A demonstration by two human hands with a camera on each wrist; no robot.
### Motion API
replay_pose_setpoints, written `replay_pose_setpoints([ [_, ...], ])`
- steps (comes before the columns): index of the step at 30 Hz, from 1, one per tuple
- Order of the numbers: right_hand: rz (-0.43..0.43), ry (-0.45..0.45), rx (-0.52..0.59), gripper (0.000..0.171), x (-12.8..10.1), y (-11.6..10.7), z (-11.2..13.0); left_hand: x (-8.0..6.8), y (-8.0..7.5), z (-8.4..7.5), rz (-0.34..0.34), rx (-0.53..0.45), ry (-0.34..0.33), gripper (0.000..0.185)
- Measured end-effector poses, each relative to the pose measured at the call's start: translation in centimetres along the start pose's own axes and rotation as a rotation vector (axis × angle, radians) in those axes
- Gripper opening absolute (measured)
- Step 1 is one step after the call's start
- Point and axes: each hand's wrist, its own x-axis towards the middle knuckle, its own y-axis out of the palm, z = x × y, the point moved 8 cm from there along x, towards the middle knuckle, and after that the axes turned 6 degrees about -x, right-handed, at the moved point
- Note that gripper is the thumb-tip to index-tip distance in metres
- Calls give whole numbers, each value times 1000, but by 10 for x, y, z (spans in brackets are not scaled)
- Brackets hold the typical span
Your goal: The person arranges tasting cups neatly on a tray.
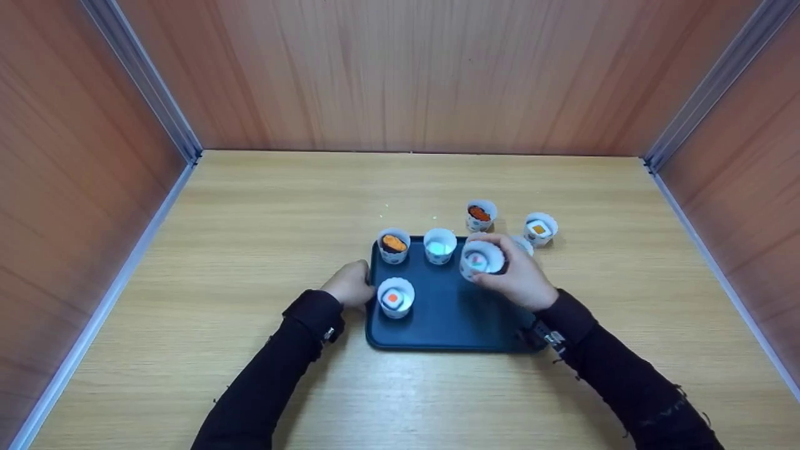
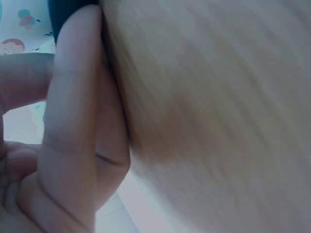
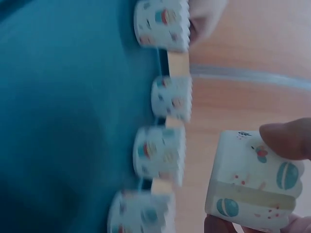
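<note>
A dark teal tray [image 1: 447,322] lies on the wooden table. My right hand [image 1: 509,275] grips a white patterned paper cup [image 1: 482,259] just above the tray's back right part; in the right wrist view this cup [image 3: 252,184] is pinched between fingertips [image 3: 286,138]. At the tray's left edge my left hand [image 1: 351,284] has its fingers [image 2: 77,121] curled against a cup with an orange-centred piece [image 1: 395,297]. Along the back of the tray stand a cup with orange filling [image 1: 394,247] and a cup with pale filling [image 1: 440,245].
Beyond the tray's back right corner stand a cup with red filling [image 1: 480,214] and another with an orange square [image 1: 540,229]; a third [image 1: 524,244] is partly hidden behind my right hand. Wooden walls enclose the table at the back and on both sides.
</note>
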Motion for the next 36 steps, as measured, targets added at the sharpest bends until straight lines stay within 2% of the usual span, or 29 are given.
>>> replay_pose_setpoints([
  [5,57,-30,-67,61,6,24,4,1,1,0,4,0,-6,6],
  [19,266,120,-166,55,9,66,-12,3,3,-2,11,44,-4,10],
  [28,298,215,-219,55,10,71,-23,2,2,-4,8,29,2,11],
  [36,310,239,-240,57,9,72,-24,1,2,-3,6,-2,-6,9],
])
